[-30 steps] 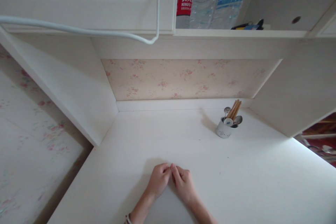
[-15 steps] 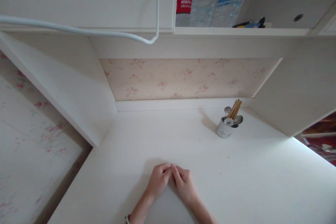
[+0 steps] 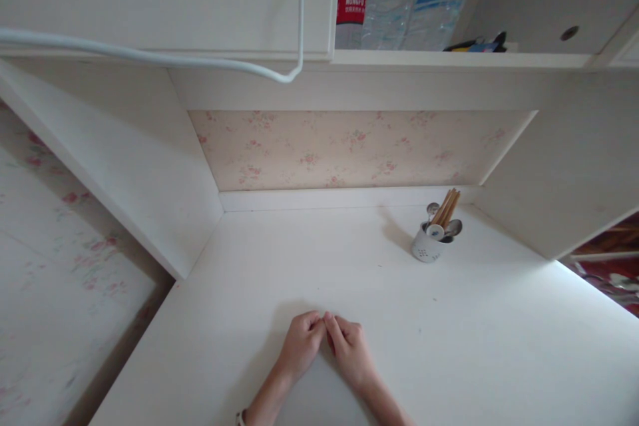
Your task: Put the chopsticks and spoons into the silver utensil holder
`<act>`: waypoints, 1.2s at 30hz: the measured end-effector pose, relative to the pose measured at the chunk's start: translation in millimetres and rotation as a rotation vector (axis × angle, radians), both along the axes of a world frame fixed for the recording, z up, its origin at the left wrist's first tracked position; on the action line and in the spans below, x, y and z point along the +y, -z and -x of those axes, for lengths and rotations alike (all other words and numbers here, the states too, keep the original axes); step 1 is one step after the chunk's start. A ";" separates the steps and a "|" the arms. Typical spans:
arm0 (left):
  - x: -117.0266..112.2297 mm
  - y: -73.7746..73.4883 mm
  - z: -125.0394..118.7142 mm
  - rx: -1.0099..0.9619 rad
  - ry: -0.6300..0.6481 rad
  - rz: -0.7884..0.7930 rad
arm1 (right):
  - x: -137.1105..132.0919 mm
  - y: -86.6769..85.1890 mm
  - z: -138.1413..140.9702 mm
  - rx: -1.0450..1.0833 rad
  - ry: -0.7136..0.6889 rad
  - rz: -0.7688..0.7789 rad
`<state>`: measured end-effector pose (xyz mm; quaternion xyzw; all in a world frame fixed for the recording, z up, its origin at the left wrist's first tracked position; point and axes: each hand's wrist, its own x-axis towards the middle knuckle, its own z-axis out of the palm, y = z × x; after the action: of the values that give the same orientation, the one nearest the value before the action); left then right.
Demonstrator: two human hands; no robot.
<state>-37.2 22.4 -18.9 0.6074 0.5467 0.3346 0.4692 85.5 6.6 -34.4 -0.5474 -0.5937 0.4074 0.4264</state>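
Note:
My left hand (image 3: 302,341) rests near the front middle of the white tabletop (image 3: 319,246), its fingers curled into a loose fist. My right hand (image 3: 348,346) lies just beside it, curled up too, and the two meet at thumbs and knuckles. No object shows in or between them; the palms face away from view. A band circles the left wrist. Farther back on the right stands a white perforated utensil holder (image 3: 424,249) with wooden chopsticks (image 3: 446,208), metal spoons (image 3: 454,227) and a white-ended utensil (image 3: 435,232) in it, apart from both hands.
Overhead, a shelf holds several plastic water bottles (image 3: 392,3) beside a cabinet door (image 3: 164,20). A white cable (image 3: 200,62) hangs across that door. Side panels (image 3: 124,146) flank the table, and floral wallpaper (image 3: 349,150) covers the back wall.

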 end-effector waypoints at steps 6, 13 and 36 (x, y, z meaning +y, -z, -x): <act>0.7 0.4 0.4 -0.001 0.006 -0.008 | 0.4 2.3 0.3 -0.004 0.002 -0.007; 0.7 -1.5 -0.3 -0.007 0.006 0.006 | 0.3 1.0 0.3 -0.012 -0.003 0.001; -0.3 -4.2 1.7 -0.045 -0.015 0.045 | 8.9 -7.5 -13.9 0.290 0.103 0.185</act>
<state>-38.9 22.1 -14.6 0.5848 0.5480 0.3394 0.4924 99.4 15.5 -26.8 -0.5497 -0.4571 0.5126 0.4756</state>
